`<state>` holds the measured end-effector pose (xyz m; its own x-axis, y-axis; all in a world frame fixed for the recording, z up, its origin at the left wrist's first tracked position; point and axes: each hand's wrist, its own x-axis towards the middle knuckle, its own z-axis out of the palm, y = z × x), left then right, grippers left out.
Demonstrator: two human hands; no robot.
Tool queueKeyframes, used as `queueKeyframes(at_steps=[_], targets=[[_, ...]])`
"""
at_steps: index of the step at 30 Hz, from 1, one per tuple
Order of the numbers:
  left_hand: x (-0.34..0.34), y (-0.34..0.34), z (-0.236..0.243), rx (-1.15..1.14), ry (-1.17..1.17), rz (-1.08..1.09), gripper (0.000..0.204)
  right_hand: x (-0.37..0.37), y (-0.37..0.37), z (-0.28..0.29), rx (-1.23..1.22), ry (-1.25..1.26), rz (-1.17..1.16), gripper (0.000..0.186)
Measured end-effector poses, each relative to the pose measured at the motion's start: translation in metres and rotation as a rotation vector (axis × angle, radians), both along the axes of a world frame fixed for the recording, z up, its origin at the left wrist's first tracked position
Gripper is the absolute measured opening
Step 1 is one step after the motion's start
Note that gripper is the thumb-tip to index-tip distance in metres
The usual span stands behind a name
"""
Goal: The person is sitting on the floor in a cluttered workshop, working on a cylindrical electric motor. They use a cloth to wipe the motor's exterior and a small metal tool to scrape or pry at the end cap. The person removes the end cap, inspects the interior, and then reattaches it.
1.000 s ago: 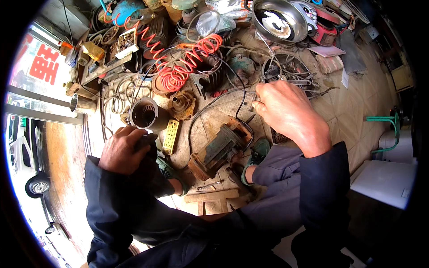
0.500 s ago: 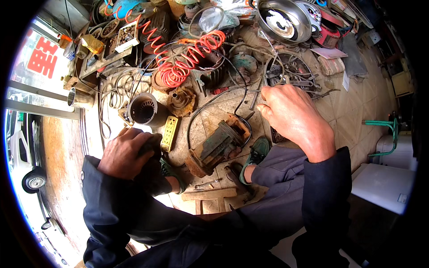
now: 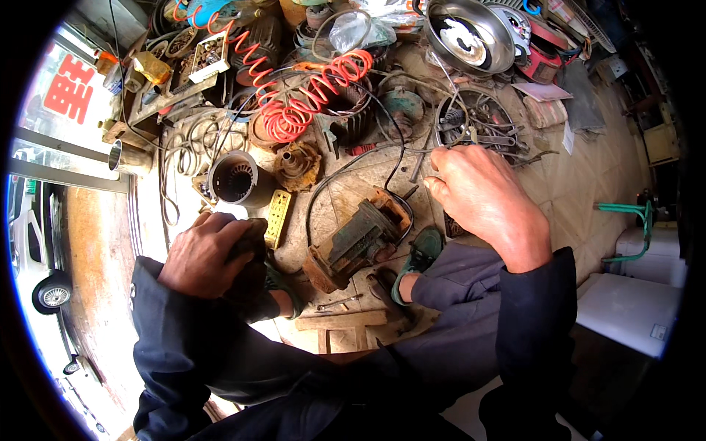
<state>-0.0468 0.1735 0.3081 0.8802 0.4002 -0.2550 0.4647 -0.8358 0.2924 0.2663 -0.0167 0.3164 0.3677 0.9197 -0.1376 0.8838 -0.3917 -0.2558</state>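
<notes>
Cluttered workshop floor, pale tiles packed with old parts and cables. Starting at the far left of the frame: got a white car outside, then a shiny metal can tipped over at upper left.

Next up, left of centre and a bit low: the left hand, poking out of a dark sleeve, back side up, fingers bent down over something dark. Super shadowy under the palm, so can't tell about the tightness of the grip, or about anything actually held.

Just past those fingers, a hollow grey cylinder, mouth up, slotted inside. Right beside that, a yellow power strip, with a rusty round hub above and a coiled red hose higher again.

Smack in the middle of the frame, between two green shoes: a rusty green motor, lying at a slant, well apart from both hands. Below, a small wrench.

Right of centre, the right hand, fingers mostly curled in, thumb close to the index finger. Palm hidden, so can't tell about anything pinched inside. Beyond the knuckles, a jumble of metal parts.

Upper right, a steel pan; far right, a white box.
</notes>
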Motion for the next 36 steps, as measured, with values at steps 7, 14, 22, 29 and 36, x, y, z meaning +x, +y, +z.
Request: queueKeyframes(at_steps=[7, 14, 22, 29, 36], targets=[[-0.004, 0.003, 0.0, 0.003, 0.044, -0.005, 0.043, -0.001, 0.003, -0.001, -0.016, 0.008, -0.004, 0.024], [-0.002, 0.002, -0.007, 0.005, -0.004, -0.034, 0.037, 0.002, -0.001, -0.002, -0.041, -0.003, -0.004, 0.025], [-0.01, 0.009, -0.01, -0.005, -0.004, -0.033, 0.026, 0.0, 0.0, 0.001, -0.017, 0.022, 0.011, 0.025], [-0.004, 0.005, -0.01, 0.019, 0.019, -0.029, 0.03, 0.0, -0.002, 0.005, -0.047, 0.01, 0.005, 0.023], [-0.032, 0.009, -0.004, 0.073, 0.073, -0.009, 0.035, -0.011, 0.012, 0.014, -0.049, 0.064, 0.033, 0.023]])
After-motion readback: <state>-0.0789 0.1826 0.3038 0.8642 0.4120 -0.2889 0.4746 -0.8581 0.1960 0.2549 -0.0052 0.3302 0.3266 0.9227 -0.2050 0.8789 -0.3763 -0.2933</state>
